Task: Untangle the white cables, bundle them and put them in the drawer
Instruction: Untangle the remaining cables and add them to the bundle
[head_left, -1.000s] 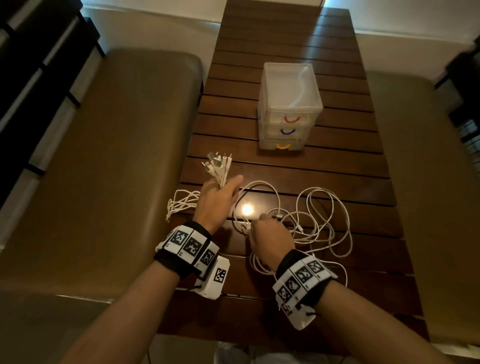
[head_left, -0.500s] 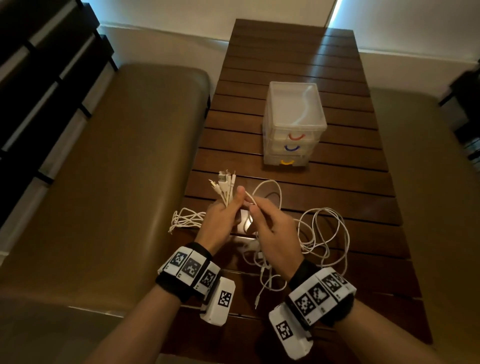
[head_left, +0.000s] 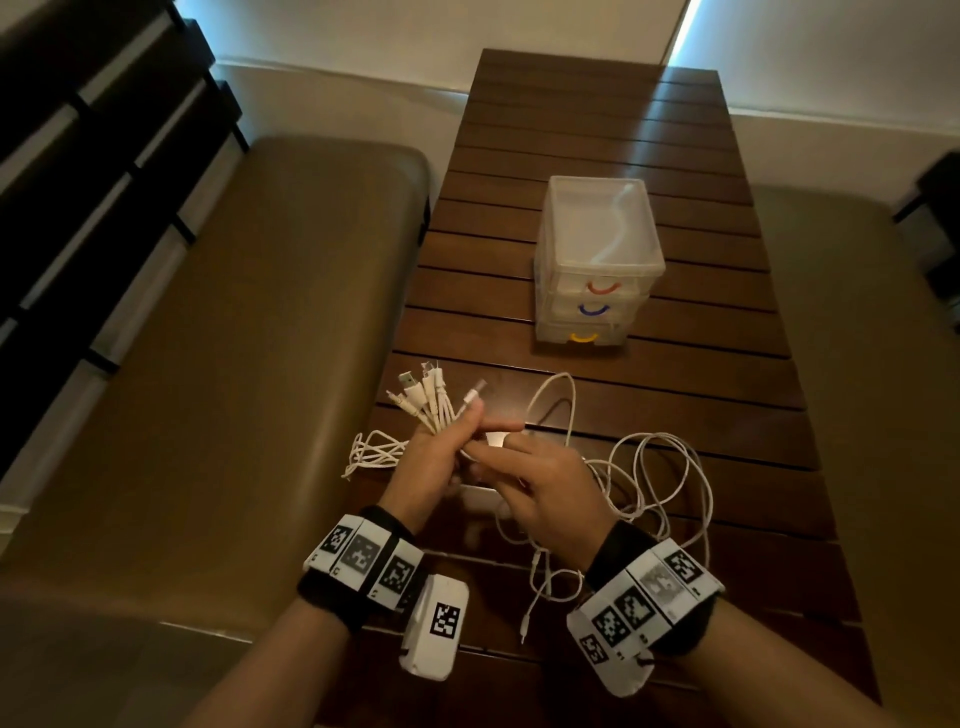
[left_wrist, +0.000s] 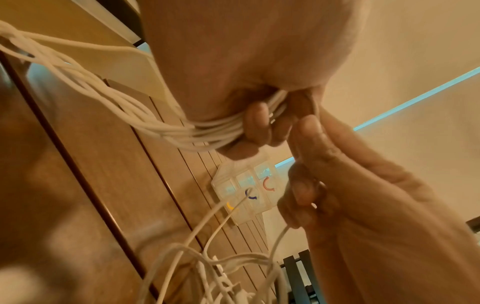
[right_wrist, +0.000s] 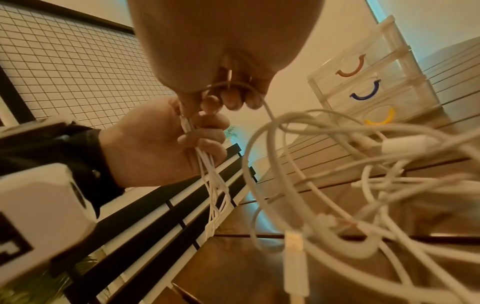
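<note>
My left hand (head_left: 441, 457) grips a bunch of white cables (head_left: 431, 400) just below their plugs, which fan upward; their tails (head_left: 371, 452) trail left onto the table. The left wrist view shows the fingers (left_wrist: 257, 125) curled round the strands. My right hand (head_left: 524, 478) is pressed against the left and pinches one more cable (right_wrist: 267, 111) at the bunch. That cable runs down into a loose tangle of white cables (head_left: 654, 483) on the table to the right. A clear three-drawer unit (head_left: 597, 260) stands farther back with all drawers closed.
The slatted wooden table (head_left: 597, 119) runs away from me. Olive padded benches (head_left: 234, 364) flank it on both sides. A loose plug end (head_left: 524, 631) hangs near the table's near edge. A dark slatted rack (head_left: 78, 156) lies beyond the left bench.
My right hand lifted off the tangle on the table and came up to the left hand, bringing one cable end to the held bunch. The left hand stayed raised.
</note>
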